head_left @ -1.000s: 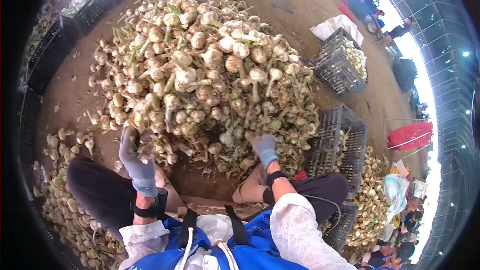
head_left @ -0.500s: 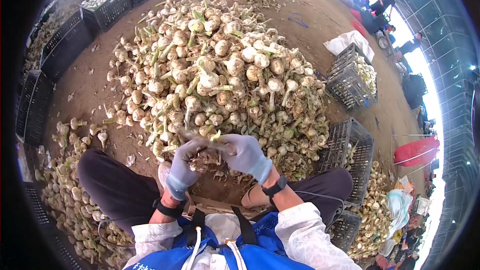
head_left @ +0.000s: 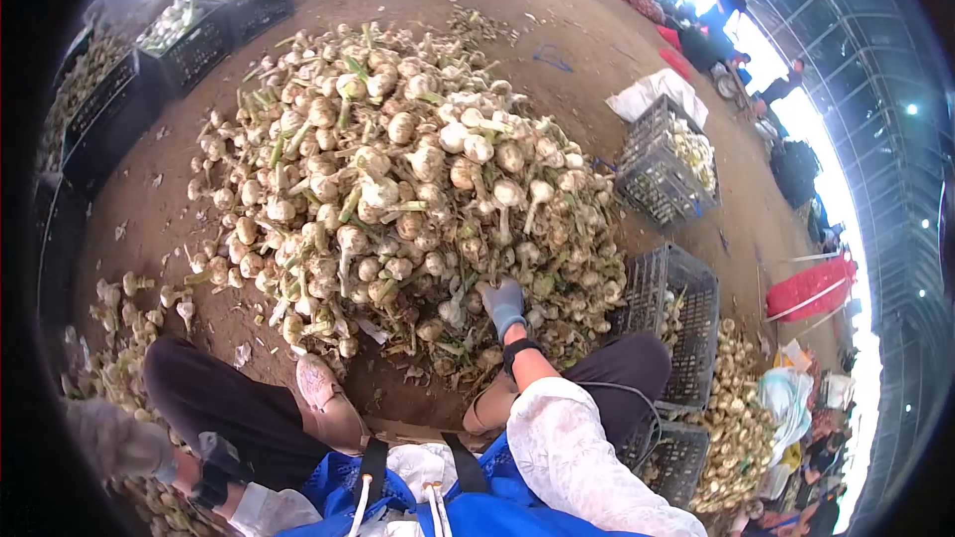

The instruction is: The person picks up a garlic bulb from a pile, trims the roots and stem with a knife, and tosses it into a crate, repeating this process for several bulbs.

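Observation:
A large heap of garlic bulbs [head_left: 398, 174] with stalks and roots lies on the dirt floor before my knees. My right hand [head_left: 502, 303], in a grey glove, reaches into the near right side of this heap. Its fingers curl down among the bulbs, and what they hold is hidden. My left hand [head_left: 134, 446], gloved too, is out at the far left beside my knee, smeared by motion. It is over a second spread of garlic [head_left: 119, 338] on the ground there.
Black plastic crates [head_left: 214, 35] line the left and back, some holding pale garlic. More crates [head_left: 691, 323] stand at my right knee, with another garlic pile [head_left: 736, 408] beyond. A red sack [head_left: 811, 288] lies farther right. People [head_left: 731, 2] are in the background.
My hands were together in front of me, working on a garlic stalk. They are now apart: the left has swung far out to the left, the right has gone forward into the heap.

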Tool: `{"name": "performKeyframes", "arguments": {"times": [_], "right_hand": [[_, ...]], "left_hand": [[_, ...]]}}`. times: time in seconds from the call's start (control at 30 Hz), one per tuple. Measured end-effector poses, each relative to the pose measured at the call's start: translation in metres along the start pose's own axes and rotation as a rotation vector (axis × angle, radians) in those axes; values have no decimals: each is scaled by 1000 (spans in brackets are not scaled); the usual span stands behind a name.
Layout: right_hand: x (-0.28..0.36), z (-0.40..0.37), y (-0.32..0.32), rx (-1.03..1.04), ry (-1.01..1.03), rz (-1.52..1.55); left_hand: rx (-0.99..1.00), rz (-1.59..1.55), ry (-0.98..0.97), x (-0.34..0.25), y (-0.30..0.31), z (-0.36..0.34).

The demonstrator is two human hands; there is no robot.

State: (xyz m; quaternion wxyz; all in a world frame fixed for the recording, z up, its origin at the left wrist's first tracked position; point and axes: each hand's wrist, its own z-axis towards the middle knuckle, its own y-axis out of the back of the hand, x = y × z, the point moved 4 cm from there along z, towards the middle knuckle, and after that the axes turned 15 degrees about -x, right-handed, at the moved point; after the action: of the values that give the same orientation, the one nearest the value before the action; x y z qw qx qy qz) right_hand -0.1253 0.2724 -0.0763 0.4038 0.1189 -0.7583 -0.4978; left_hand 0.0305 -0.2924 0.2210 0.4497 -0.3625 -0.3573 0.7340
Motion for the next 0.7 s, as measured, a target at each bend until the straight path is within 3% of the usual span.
{"name": "performKeyframes", "arguments": {"times": [0.03,0.1,0.13,0.17,0.2,0.23,0.27,0.3,0.33,0.4,0.43,0.5,0.57,0.63,0.7], "right_hand": [[13,-6,7,3,19,-6],[43,-13,32,-466,344,160],[61,-6,37,-469,469,353],[89,-12,54,-507,617,448],[109,-1,55,-349,604,570],[128,7,56,-488,756,618],[145,21,52,-229,519,748],[155,26,44,37,272,856],[161,26,41,41,284,856],[170,26,37,64,194,1043],[167,20,41,93,129,1117],[172,-19,64,45,321,1110],[171,-77,88,155,572,819],[164,-136,90,79,1451,731],[144,-186,97,224,1512,351]], "left_hand": [[3,78,6,15,6,-6],[-171,230,-2,64,35,-6],[-321,414,9,97,50,-5],[-533,374,90,131,62,-6],[-741,328,176,175,74,-9],[-862,501,228,210,70,-12],[-804,469,450,240,93,-23],[-947,329,631,271,109,-42],[-855,345,764,295,137,-64],[-910,32,1031,332,170,-103],[-903,24,1019,336,165,-103],[-1028,267,1063,342,154,-107],[-974,247,1106,345,136,-95],[-662,48,1135,349,110,-88],[-542,276,870,337,96,-85]]}}
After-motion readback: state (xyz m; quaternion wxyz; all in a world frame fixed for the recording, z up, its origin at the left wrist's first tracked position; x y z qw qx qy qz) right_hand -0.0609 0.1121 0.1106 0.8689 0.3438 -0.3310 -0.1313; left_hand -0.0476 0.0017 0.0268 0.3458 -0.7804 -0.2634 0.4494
